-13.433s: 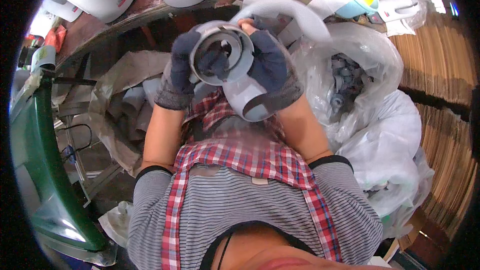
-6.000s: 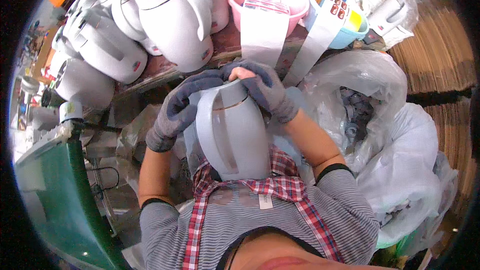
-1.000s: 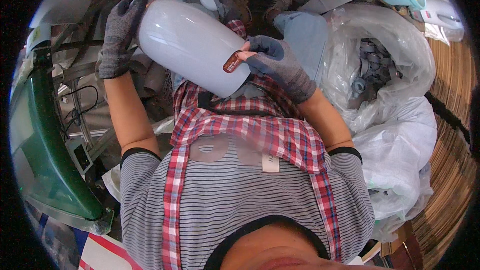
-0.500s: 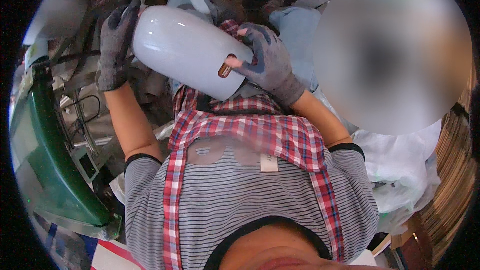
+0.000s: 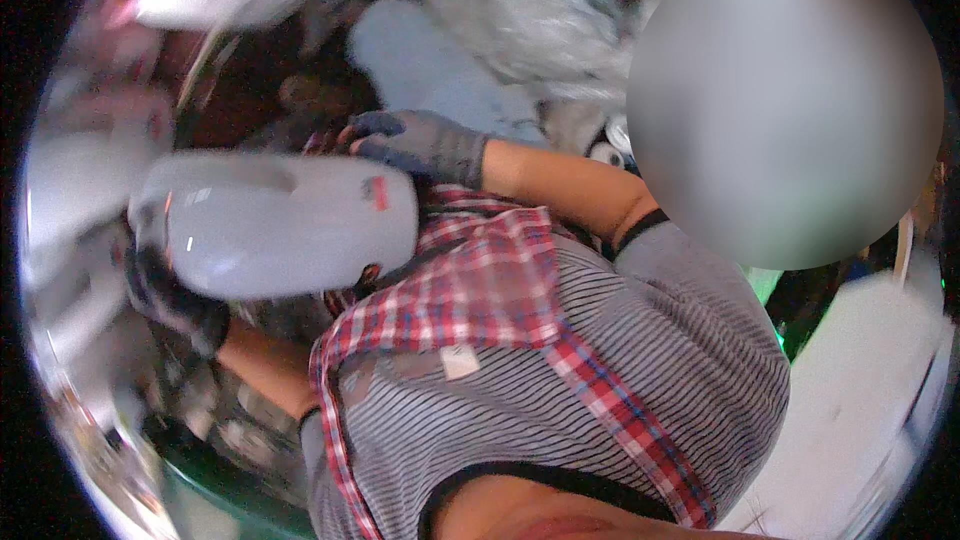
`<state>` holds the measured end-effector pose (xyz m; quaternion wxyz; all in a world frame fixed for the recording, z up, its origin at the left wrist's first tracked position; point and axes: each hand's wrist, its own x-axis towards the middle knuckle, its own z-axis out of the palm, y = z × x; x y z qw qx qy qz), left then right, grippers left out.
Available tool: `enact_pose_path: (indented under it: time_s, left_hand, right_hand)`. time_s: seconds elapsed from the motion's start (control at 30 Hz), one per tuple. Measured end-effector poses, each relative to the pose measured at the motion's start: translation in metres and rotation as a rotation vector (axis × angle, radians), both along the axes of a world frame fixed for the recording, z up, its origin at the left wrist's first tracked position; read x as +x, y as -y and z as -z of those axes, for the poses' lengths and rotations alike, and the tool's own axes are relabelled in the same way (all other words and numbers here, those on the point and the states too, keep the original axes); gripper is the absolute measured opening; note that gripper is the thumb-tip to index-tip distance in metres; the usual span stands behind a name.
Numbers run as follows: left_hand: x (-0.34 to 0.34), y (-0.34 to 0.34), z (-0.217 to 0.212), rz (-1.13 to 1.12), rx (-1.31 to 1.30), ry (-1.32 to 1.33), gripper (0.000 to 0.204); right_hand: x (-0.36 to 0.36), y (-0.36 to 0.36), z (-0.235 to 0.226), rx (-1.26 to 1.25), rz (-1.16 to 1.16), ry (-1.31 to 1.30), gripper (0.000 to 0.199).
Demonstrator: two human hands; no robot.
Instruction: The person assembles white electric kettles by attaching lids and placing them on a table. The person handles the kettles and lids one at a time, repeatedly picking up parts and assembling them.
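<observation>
A glossy pale grey jug (image 5: 290,225) lies on its side in front of my chest, its base toward the right. A small red mark shows on its upper side and a dark oval label on its lower edge. At the left end my left hand (image 5: 175,295), in a dark grey fingerless glove, is wrapped round the jug; motion blurs its fingers. My right hand (image 5: 420,148), gloved alike, is beside the jug's far edge near the base. Its fingers reach leftward, loosely bent, with nothing seen in them.
Crumpled clear plastic (image 5: 520,20) lies beyond my right hand, past a light blue covered knee (image 5: 420,50). A green curved object (image 5: 220,490) is at the lower left, and a white panel (image 5: 850,390) at the right. The left side is blurred.
My view and body have turned. The jug has rolled about its length, bringing the red mark up and the dark label to the edge. My right hand has slipped off the base end.
</observation>
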<state>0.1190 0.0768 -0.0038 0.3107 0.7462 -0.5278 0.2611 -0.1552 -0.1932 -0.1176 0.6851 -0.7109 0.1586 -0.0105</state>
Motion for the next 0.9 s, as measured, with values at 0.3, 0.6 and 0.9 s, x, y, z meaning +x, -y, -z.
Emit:
enact_pose_path:
  time_s: [0.3,0.6,0.9]
  left_hand:
    - [0.026,0.054,-0.041,-0.202,0.161,-1.027,0.046]
    - [0.020,0.038,-0.053,-0.165,0.331,-1.292,0.047]
    - [0.036,0.018,-0.099,-0.156,0.589,-0.484,0.048]
  right_hand:
    - [-0.287,0.006,0.069,-0.016,1.074,-0.303,0.033]
    - [-0.442,-0.011,0.157,-0.557,0.023,-1.366,0.075]
    - [-0.408,-0.057,0.104,-0.583,-0.174,-0.713,0.066]
